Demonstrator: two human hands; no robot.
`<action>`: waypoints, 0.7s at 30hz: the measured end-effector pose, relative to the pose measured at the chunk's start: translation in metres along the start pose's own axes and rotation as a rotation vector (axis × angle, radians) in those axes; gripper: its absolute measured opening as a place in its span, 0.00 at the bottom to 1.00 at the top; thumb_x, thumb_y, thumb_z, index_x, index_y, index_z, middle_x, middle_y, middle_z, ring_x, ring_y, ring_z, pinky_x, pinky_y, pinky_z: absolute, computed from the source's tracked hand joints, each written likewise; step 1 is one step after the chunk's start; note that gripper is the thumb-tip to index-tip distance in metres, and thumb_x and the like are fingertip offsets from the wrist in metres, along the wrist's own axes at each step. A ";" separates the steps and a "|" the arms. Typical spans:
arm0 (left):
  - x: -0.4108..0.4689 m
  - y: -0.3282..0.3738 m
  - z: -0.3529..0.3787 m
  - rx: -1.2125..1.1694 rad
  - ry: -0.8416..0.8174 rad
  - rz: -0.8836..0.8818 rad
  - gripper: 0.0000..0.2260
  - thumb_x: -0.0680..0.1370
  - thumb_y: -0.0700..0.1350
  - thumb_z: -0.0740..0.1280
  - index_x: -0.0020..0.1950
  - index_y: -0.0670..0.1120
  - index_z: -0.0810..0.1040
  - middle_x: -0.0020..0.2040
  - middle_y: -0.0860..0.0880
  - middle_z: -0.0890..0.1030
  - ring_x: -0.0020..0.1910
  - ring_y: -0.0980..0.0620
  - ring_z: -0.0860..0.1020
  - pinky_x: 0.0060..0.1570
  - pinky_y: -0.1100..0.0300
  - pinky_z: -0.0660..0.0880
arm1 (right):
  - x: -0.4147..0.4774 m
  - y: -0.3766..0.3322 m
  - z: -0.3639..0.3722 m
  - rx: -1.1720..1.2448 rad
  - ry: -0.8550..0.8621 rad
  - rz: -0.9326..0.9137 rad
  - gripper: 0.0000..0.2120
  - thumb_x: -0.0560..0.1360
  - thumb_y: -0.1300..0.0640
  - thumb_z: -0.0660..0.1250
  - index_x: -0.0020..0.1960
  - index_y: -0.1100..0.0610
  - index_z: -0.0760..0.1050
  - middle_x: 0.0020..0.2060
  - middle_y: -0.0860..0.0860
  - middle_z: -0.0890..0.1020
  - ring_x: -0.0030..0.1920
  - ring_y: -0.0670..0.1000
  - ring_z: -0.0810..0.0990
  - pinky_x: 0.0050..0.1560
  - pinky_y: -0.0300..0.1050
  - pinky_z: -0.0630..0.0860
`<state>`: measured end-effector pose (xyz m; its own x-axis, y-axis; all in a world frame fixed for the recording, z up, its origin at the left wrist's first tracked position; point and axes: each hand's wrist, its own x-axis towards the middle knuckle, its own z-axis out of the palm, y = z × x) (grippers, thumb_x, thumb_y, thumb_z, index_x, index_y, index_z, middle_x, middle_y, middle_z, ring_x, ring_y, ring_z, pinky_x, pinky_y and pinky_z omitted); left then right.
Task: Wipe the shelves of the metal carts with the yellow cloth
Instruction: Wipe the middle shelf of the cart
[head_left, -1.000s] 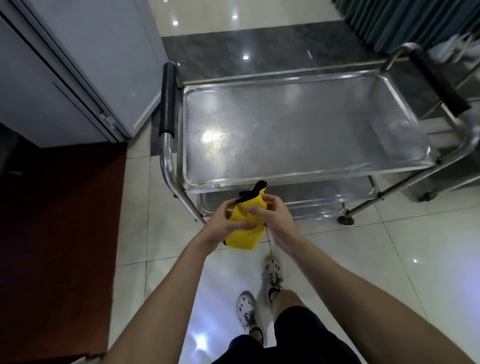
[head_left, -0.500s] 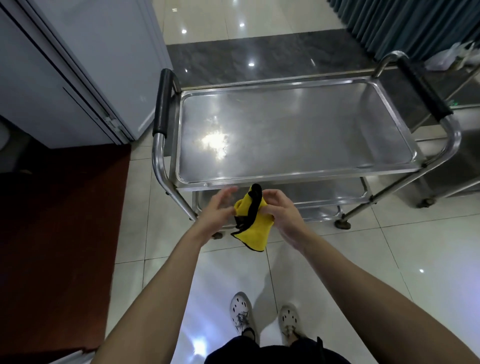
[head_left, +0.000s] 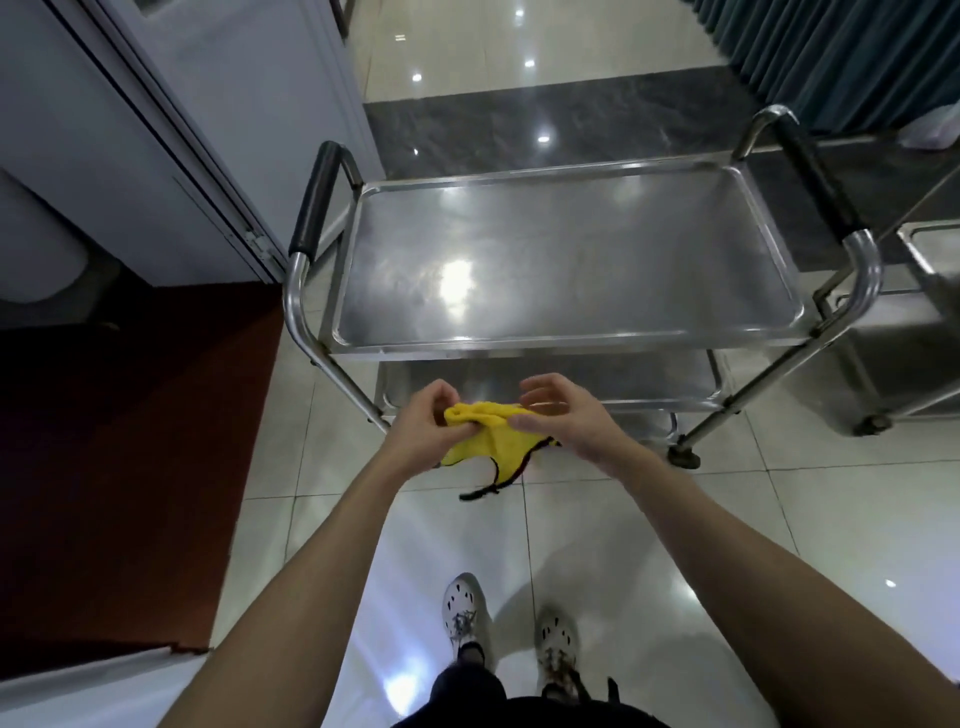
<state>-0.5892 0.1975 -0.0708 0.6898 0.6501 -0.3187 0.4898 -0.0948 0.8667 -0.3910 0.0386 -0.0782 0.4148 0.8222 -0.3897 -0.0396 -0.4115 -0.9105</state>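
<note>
Since half a second ago the yellow cloth with black trim (head_left: 488, 431) has gone from a bunched upright wad to a strip pulled sideways between both hands, with a black-edged corner dangling.

Dark red carpet (head_left: 130, 441) at left, grey door panel (head_left: 182, 104) above it, glossy pale tile floor (head_left: 779, 519), dark stone strip (head_left: 519, 124) behind.

Left hand (head_left: 421, 431) has its fingers curled round the cloth's left end. Right hand (head_left: 566, 415) pins the right end under its thumb, upper fingers lifted loose.

The cloth hangs in the air just before the near edge of the steel two-shelf cart (head_left: 571, 340), touching no shelf. Both shelves hold nothing.

Second steel cart (head_left: 909, 353) at right, teal curtain (head_left: 831, 52) beyond.
</note>
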 end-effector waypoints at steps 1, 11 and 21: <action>-0.005 -0.002 0.001 0.024 0.023 0.000 0.17 0.73 0.39 0.82 0.50 0.44 0.74 0.38 0.51 0.77 0.37 0.51 0.73 0.38 0.51 0.73 | -0.001 0.003 -0.001 -0.101 -0.031 0.000 0.32 0.65 0.45 0.87 0.65 0.49 0.79 0.57 0.48 0.86 0.58 0.50 0.86 0.56 0.48 0.85; -0.034 -0.033 -0.029 0.041 0.094 -0.064 0.17 0.71 0.39 0.85 0.58 0.46 0.87 0.52 0.44 0.88 0.51 0.46 0.87 0.55 0.46 0.85 | -0.003 0.015 0.058 -0.657 -0.197 -0.193 0.10 0.79 0.43 0.73 0.56 0.46 0.82 0.51 0.43 0.85 0.54 0.49 0.84 0.55 0.50 0.80; -0.046 -0.066 -0.063 0.052 0.100 -0.151 0.15 0.72 0.47 0.84 0.47 0.43 0.82 0.42 0.41 0.83 0.40 0.48 0.80 0.41 0.49 0.78 | -0.007 -0.012 0.122 -0.051 0.032 0.293 0.19 0.82 0.47 0.71 0.53 0.64 0.85 0.41 0.58 0.89 0.40 0.57 0.88 0.42 0.48 0.83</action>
<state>-0.6870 0.2209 -0.0896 0.5509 0.7316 -0.4015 0.6122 -0.0273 0.7902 -0.5041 0.0854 -0.0815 0.4209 0.6527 -0.6299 -0.1164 -0.6499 -0.7511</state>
